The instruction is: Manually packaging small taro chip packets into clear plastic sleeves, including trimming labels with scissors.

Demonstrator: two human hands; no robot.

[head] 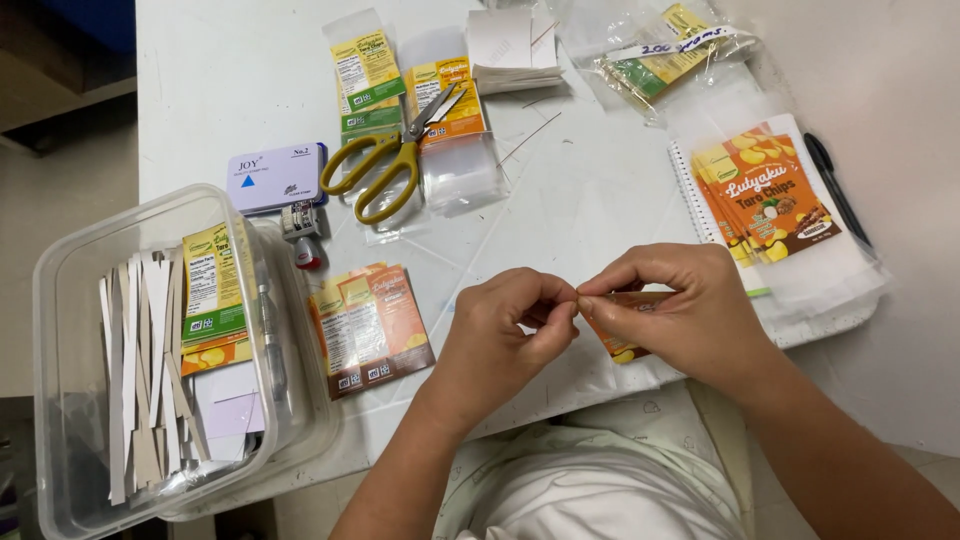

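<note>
White bench [240, 80] across the whole view, covered with packaging bits. At its left edge, a clear plastic tub [60, 300] holding long white paper strips [135, 370] stood on end, plus a green-and-yellow label sheet [212, 290]. Far right, a spiral notebook [690, 190] under a clear bag with a stack of orange printed labels [765, 195], a black pen [835, 185] just beside it. Near the top edge, a clear bag of labels [665, 50] and a small pile of white paper slips [510, 50]. Upper middle, clear pouches with yellow and green labels [368, 70], yellow-handled scissors [395, 160] lying across them, blades pointing up-right. Left of the scissors, a pale lilac flat box [275, 175], with a small stamp [303, 235] just below it. Centre, between tub and hands, a pair of orange and brown labels [370, 325] flat on the bench. Low in the middle, left hand [505, 335] and right hand [675, 310] brought together fingertip to fingertip. Both grips narrow, thumb and forefinger pinched on the edge of a small orange label [612, 340], held just above the near bench edge and mostly hidden behind the right fingers. Whether a backing is peeling off: cannot tell.
</note>
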